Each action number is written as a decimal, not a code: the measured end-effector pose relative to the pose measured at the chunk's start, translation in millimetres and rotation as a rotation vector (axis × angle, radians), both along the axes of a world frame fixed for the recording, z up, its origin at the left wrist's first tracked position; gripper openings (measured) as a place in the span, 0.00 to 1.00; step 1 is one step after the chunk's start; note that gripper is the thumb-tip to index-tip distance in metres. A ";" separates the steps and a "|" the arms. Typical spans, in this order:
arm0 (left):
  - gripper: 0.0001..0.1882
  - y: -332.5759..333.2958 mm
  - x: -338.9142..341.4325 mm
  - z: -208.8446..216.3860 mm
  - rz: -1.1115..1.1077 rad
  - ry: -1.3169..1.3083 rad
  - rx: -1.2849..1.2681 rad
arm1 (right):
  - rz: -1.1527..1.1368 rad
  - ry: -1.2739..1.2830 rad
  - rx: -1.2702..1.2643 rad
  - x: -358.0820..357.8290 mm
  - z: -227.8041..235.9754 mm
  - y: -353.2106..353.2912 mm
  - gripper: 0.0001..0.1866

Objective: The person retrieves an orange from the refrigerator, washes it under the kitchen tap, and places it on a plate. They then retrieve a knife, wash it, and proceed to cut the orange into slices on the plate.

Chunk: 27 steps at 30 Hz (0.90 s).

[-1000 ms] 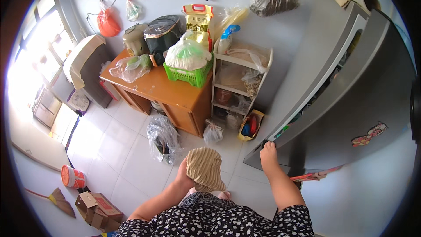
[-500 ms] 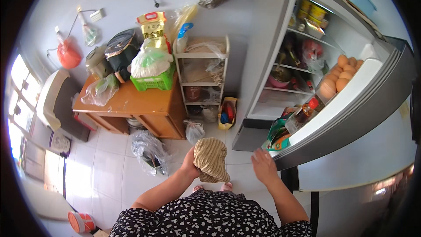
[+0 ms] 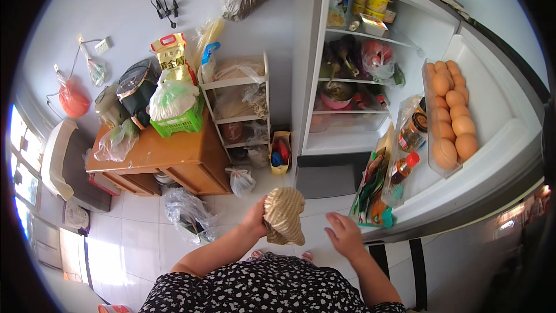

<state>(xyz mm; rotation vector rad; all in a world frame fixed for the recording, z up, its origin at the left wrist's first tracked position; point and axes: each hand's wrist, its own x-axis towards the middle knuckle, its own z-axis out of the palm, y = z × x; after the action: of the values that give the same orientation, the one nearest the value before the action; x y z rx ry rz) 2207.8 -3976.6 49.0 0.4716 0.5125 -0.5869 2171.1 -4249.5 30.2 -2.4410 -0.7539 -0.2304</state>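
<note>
My left hand grips a striped tan cloth, bunched up and hanging in front of my chest. My right hand is open with fingers spread, held free just left of the lower edge of the fridge door. The fridge stands open in front of me. Its door shelf holds a tray of brown eggs, bottles and packets. Inside are shelves with yellow tubs, dark vegetables and bagged food.
Left of the fridge stands a white shelf rack, then a wooden cabinet bearing a green basket, a rice cooker and bags. Plastic bags lie on the white tiled floor. A yellow caddy sits by the fridge base.
The fridge door has swung fully open, showing shelves and eggs. My right hand has come off the door edge and now hangs open. The view has turned toward the fridge.
</note>
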 end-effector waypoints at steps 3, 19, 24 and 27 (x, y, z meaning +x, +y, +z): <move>0.24 -38.8 11.0 -10.0 0.000 -0.040 0.020 | 0.014 0.381 0.491 6.7 20.1 19.9 0.37; 0.27 -6.3 21.2 -19.6 0.110 -0.416 0.098 | 0.304 1.297 1.060 105.2 2.6 86.7 0.34; 0.23 41.9 59.1 -24.9 0.321 -0.359 0.175 | 0.258 0.900 0.639 146.4 -16.6 142.9 0.33; 0.22 75.9 86.8 -16.7 0.292 -0.386 0.231 | 0.190 0.802 0.484 170.4 -31.7 148.1 0.28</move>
<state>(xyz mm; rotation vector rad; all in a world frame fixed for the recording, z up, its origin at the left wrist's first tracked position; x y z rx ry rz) 2294.6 -3900.7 32.3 0.6978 0.2720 -0.1474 2341.5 -4101.4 -1.6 -1.7549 -0.4762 0.5509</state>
